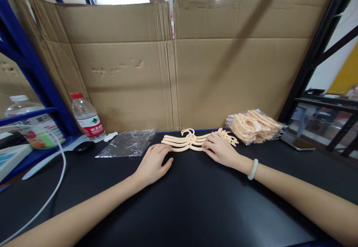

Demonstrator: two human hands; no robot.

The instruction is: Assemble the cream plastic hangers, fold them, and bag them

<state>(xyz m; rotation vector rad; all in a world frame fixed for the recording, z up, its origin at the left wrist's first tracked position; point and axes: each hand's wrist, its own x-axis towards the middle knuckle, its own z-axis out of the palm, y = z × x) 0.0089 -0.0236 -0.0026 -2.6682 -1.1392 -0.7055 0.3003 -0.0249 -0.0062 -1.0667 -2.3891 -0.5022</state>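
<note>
Several cream plastic hangers (pixel 179 143) lie overlapped in a row on the black table, their curved hooks gathered at the middle. My left hand (pixel 156 164) rests palm down at their left ends, fingers stretched out and touching the nearest one, thumb spread away from it. Over the right arms of the hangers lies my right hand (pixel 222 151), its fingers bent around the nearest hanger; the fingertips are partly hidden. Beyond that hand, a cluster of small cream pieces (pixel 232 139) shows, partly covered by it.
A clear bag of cream hangers (pixel 253 126) lies at the back right, near a phone-like flat object (pixel 298 143). To the left are a flat clear plastic bag (pixel 127 143), a water bottle (pixel 88 120), a black mouse (pixel 84 147) and a white cable (pixel 65 165). Cardboard (pixel 125 79) walls the back.
</note>
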